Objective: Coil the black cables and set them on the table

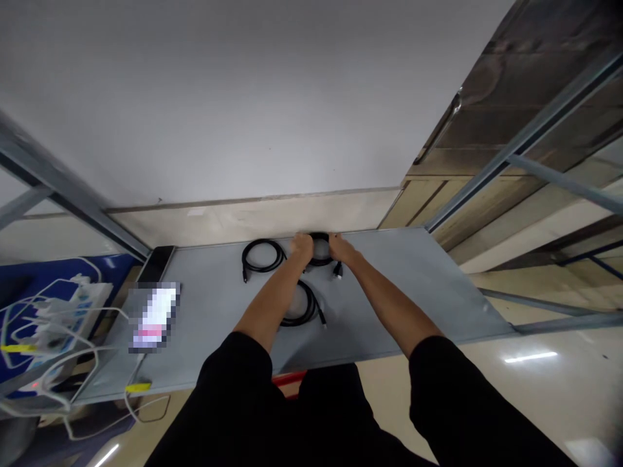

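Note:
Three coiled black cables are at the grey shelf (389,279). My left hand (302,246) is closed on the left side of the back coil (320,261), near the shelf's back edge. On that coil's right side my right hand (339,247) is closed too, with a cable plug (337,270) hanging just below it. Another coiled cable (263,269) lies to the left of my left hand. The third coil (311,311) lies nearer to me, partly hidden behind my left forearm.
At the shelf's left end are a blurred-out lit screen (154,314) and a long black object (156,264). White cables and a power strip (73,324) lie farther left. Metal posts (467,188) flank the shelf; a wall (267,117) stands behind.

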The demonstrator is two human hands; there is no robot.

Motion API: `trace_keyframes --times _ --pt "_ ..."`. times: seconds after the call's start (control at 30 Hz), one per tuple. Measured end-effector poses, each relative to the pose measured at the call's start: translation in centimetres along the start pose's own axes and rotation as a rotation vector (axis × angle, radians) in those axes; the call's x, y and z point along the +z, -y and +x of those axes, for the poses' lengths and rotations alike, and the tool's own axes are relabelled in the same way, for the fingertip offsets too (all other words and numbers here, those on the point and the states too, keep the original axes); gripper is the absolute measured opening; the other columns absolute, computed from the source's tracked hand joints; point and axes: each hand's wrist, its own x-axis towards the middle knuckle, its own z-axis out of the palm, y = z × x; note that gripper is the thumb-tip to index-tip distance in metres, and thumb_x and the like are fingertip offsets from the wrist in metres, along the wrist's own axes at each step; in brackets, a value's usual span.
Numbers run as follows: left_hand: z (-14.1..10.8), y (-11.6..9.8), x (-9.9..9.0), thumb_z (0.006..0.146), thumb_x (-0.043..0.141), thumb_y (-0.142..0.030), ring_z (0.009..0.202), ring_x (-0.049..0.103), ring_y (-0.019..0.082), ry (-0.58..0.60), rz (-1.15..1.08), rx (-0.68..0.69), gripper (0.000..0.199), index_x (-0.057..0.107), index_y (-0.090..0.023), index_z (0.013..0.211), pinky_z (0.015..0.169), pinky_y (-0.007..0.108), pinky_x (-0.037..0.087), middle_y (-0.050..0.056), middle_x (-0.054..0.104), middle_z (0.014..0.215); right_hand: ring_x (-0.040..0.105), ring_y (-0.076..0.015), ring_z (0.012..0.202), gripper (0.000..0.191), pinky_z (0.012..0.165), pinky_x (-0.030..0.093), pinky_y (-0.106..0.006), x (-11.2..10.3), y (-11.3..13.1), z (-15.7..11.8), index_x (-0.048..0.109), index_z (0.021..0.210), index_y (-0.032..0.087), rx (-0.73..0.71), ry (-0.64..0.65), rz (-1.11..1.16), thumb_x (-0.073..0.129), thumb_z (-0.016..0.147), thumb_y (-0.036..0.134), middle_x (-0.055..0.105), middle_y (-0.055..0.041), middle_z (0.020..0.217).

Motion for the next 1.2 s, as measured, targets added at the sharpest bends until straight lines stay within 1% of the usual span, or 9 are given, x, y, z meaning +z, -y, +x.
trace_keyframes --times 0.13,0.23,0.33,0.43,0.63,0.77,0.93,1.03,1.2 --pt "-0.8 -0.8 -1.1 0.103 0.068 -0.032 0.125 0.069 0.032 0.039 0.118 -0.094 0.039 0.067 -0.010 0.135 0.103 0.047 0.059 0.022 0.067 0.138 0.059 -0.0459 0.136 0.055 0.107 0.049 -0.057 -0.7 0.5 -1.0 0.046 0.155 0.008 0.017 -0.031 -0.036 0.049 0.103 0.023 0.055 -0.0326 0.150" --pt "-2.4 -0.6 -3.2 0.109 0.053 -0.028 0.134 0.066 0.037 0.004 0.134 -0.095 0.041 0.064 -0.005 0.140 0.106 0.043 0.054 0.031 0.064 0.142 0.051 -0.0463 0.141 0.056 0.109 0.046 -0.057 -1.5 0.5 -3.0 0.045 0.156 0.005 -0.034 -0.208 -0.039 0.045 0.106 0.028 0.051 -0.0336 0.154" --pt "-5.6 1.1 -5.8 0.113 0.038 -0.032 0.132 0.067 0.035 -0.078 0.134 -0.088 0.046 0.057 -0.014 0.150 0.105 0.044 0.054 0.024 0.064 0.148 0.062 -0.0365 0.124 0.040 0.104 0.049 -0.047 -0.8 0.5 -7.1 0.066 0.133 0.010 -0.178 -0.358 0.028 0.042 0.107 0.028 0.068 -0.0245 0.134" --pt "-10.9 4.0 -7.2 0.112 0.042 -0.031 0.123 0.072 0.033 -0.172 0.110 -0.154 0.039 0.065 -0.019 0.140 0.100 0.041 0.054 0.017 0.073 0.134 0.069 -0.0282 0.101 0.032 0.092 0.052 -0.039 2.0 1.3 -12.3 0.073 0.109 0.018 -0.228 -0.245 0.095 0.044 0.107 0.030 0.076 -0.0145 0.109" --pt "-20.4 7.3 -3.2 0.103 0.056 -0.030 0.126 0.068 0.040 -0.040 0.180 -0.345 0.042 0.062 -0.013 0.142 0.099 0.049 0.057 0.024 0.069 0.132 0.065 -0.0360 0.116 0.026 0.100 0.052 -0.047 8.0 5.7 -17.9 0.070 0.118 0.013 -0.118 -0.194 0.046 0.063 0.098 0.029 0.073 -0.0206 0.120" --pt "-21.9 8.1 -0.1 0.087 0.053 0.000 0.119 0.071 0.035 -0.112 0.049 -0.294 0.063 0.054 -0.008 0.149 0.101 0.048 0.058 0.027 0.059 0.139 0.065 -0.0376 0.116 0.026 0.102 0.052 -0.053 9.3 6.5 -17.4 0.068 0.116 0.010 -0.113 -0.224 0.161 0.051 0.097 0.012 0.072 -0.0244 0.117" --pt "-20.6 9.3 2.1 0.090 0.050 -0.005 0.095 0.074 0.023 -0.252 -0.378 -0.128 0.065 0.051 -0.011 0.155 0.096 0.046 0.062 0.022 0.054 0.140 0.074 -0.0304 0.109 0.040 0.101 0.057 -0.049 9.3 4.8 -15.8 0.061 0.139 0.015 -0.180 -0.232 0.594 0.040 0.106 0.025 0.076 -0.0171 0.114" --pt "-19.3 9.1 2.3 0.099 0.049 -0.015 0.090 0.071 0.020 -0.323 -0.571 -0.015 0.056 0.054 -0.016 0.154 0.092 0.044 0.064 0.017 0.058 0.132 0.073 -0.0307 0.117 0.040 0.104 0.056 -0.047 7.6 3.6 -13.6 0.068 0.131 0.019 -0.212 -0.286 0.628 0.041 0.108 0.037 0.077 -0.0166 0.122" --pt "-19.1 8.4 0.4 0.104 0.057 -0.034 0.099 0.070 0.022 -0.422 -0.602 0.096 0.041 0.065 -0.021 0.142 0.086 0.039 0.063 0.015 0.065 0.128 0.074 -0.0312 0.108 0.045 0.098 0.057 -0.045 2.0 1.5 -6.8 0.073 0.122 0.019 -0.175 -0.334 0.542 0.037 0.110 0.043 0.079 -0.0147 0.105"
